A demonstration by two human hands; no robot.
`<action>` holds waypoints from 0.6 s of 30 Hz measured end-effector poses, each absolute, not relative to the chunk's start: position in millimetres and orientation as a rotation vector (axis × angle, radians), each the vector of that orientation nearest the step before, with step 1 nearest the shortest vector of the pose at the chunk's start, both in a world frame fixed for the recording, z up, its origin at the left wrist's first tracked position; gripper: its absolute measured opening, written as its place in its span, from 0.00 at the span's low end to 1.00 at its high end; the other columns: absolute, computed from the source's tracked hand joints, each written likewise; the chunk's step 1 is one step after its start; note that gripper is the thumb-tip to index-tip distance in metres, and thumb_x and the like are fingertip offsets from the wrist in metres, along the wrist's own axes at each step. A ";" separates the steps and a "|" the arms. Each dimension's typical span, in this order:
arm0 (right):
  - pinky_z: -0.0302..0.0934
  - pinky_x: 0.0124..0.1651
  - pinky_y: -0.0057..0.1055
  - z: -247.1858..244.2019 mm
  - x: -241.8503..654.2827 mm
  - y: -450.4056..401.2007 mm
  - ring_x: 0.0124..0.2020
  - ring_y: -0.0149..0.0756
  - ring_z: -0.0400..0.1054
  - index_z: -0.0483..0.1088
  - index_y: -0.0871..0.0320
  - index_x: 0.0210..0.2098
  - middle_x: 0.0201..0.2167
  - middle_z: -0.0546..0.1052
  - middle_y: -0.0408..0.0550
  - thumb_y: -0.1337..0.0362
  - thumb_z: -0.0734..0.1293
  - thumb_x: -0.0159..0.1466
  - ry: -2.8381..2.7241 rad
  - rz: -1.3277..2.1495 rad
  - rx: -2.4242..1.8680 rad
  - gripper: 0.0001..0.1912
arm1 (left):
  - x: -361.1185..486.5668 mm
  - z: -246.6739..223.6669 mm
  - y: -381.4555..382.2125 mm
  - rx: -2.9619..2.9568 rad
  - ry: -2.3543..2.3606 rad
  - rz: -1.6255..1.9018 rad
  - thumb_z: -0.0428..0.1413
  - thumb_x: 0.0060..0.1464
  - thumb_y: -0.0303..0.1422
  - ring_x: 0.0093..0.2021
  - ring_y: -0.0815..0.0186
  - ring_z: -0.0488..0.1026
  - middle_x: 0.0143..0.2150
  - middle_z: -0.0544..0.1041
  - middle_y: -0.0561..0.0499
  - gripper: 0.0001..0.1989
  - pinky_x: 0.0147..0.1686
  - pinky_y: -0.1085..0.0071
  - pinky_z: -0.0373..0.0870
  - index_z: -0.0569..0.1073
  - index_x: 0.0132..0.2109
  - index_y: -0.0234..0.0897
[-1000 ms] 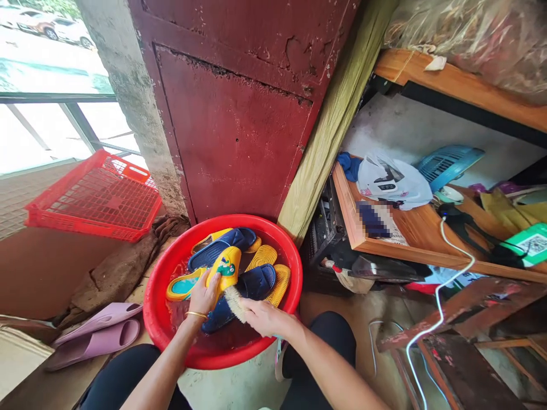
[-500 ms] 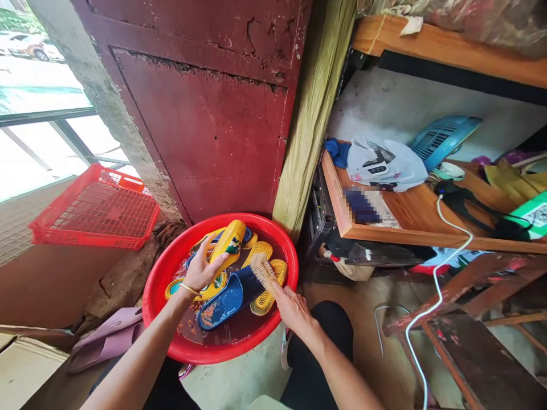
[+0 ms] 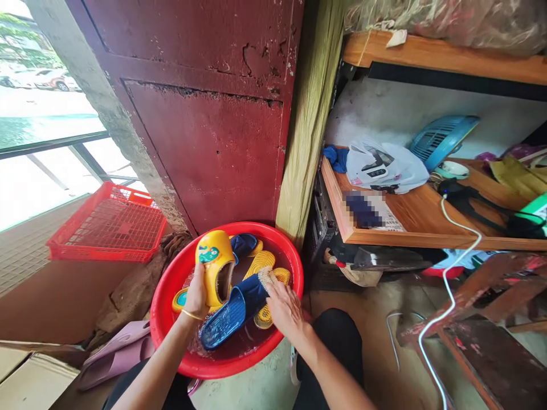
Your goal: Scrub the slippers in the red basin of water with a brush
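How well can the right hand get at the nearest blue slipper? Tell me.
Probably yes: the right hand is near the strap end of the blue slipper, no other slipper between, though the brush it holds may hinder a grip.

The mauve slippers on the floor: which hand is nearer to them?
Left. The left hand, holding a yellow slipper, is over the left part of the red basin, beside the mauve slippers; the right hand, with a brush, is at its right side.

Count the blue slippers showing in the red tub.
2: the nearer blue slipper and the farther blue slipper, partly behind the held yellow slipper. More may be hidden underneath.
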State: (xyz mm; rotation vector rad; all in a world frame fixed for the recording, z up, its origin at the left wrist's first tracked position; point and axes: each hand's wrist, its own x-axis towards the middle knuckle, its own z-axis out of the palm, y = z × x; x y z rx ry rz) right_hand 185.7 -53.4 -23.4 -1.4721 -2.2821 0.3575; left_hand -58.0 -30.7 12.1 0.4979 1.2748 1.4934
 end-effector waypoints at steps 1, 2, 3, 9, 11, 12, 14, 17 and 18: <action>0.64 0.59 0.43 -16.4 175.1 -55.2 0.55 0.46 0.71 0.68 0.56 0.62 0.55 0.76 0.57 0.69 0.59 0.69 -2.239 0.420 -1.321 0.23 | -55.9 13.9 -34.9 0.391 1.150 1.475 0.48 0.60 0.56 0.35 0.56 0.81 0.39 0.83 0.42 0.33 0.39 0.61 0.79 0.74 0.54 0.32; 0.65 0.58 0.39 -10.2 163.8 -57.9 0.53 0.43 0.71 0.69 0.57 0.61 0.52 0.77 0.56 0.68 0.58 0.70 -2.194 0.484 -1.175 0.21 | -54.5 15.7 -39.2 0.321 1.053 1.464 0.45 0.61 0.58 0.34 0.56 0.81 0.38 0.83 0.41 0.35 0.38 0.60 0.79 0.73 0.56 0.31; 0.65 0.58 0.36 -5.3 152.3 -61.1 0.52 0.40 0.72 0.69 0.58 0.60 0.50 0.78 0.54 0.68 0.57 0.71 -2.146 0.537 -1.053 0.20 | -53.9 17.4 -43.4 0.293 0.997 1.467 0.42 0.62 0.58 0.34 0.55 0.82 0.37 0.84 0.40 0.37 0.38 0.60 0.80 0.73 0.57 0.31; 0.69 0.56 0.38 -3.8 100.8 -73.5 0.57 0.45 0.69 0.60 0.58 0.66 0.61 0.71 0.55 0.66 0.65 0.65 -2.266 0.527 -0.816 0.30 | -56.3 26.0 -59.9 0.249 0.942 1.410 0.48 0.62 0.53 0.36 0.53 0.83 0.39 0.84 0.40 0.33 0.40 0.59 0.80 0.71 0.60 0.30; 0.72 0.49 0.40 -14.0 92.3 -74.1 0.53 0.48 0.71 0.61 0.58 0.64 0.62 0.69 0.57 0.65 0.68 0.62 -2.405 0.450 -0.858 0.31 | -54.9 27.4 -60.4 0.259 0.989 1.371 0.51 0.61 0.53 0.36 0.53 0.83 0.38 0.84 0.39 0.32 0.37 0.60 0.80 0.73 0.59 0.29; 0.72 0.47 0.40 -20.8 88.9 -74.5 0.51 0.49 0.73 0.65 0.58 0.60 0.61 0.70 0.57 0.66 0.68 0.62 -2.452 0.408 -0.876 0.27 | -53.2 27.1 -60.0 0.263 1.027 1.365 0.52 0.61 0.52 0.36 0.52 0.83 0.38 0.84 0.39 0.31 0.36 0.60 0.80 0.73 0.58 0.29; 0.71 0.44 0.37 -35.9 83.2 -76.1 0.43 0.44 0.75 0.72 0.57 0.47 0.53 0.75 0.54 0.69 0.66 0.63 -2.440 0.398 -0.922 0.12 | -47.9 22.9 -58.7 0.262 1.102 1.390 0.55 0.60 0.50 0.37 0.53 0.83 0.39 0.84 0.39 0.30 0.34 0.62 0.80 0.73 0.57 0.30; 0.69 0.41 0.31 -57.3 77.7 -79.8 0.38 0.38 0.74 0.70 0.56 0.32 0.39 0.76 0.48 0.74 0.66 0.60 -2.272 0.552 -1.002 0.06 | -37.4 7.0 -58.3 0.206 1.152 1.482 0.57 0.58 0.49 0.38 0.54 0.83 0.40 0.84 0.41 0.28 0.36 0.64 0.80 0.73 0.57 0.32; 0.68 0.40 0.29 -62.8 77.2 -80.8 0.37 0.37 0.74 0.68 0.56 0.29 0.37 0.75 0.47 0.75 0.66 0.58 -2.208 0.632 -1.035 0.08 | -34.0 0.1 -59.0 0.175 1.160 1.501 0.57 0.59 0.48 0.39 0.55 0.83 0.41 0.84 0.42 0.27 0.36 0.64 0.80 0.72 0.57 0.33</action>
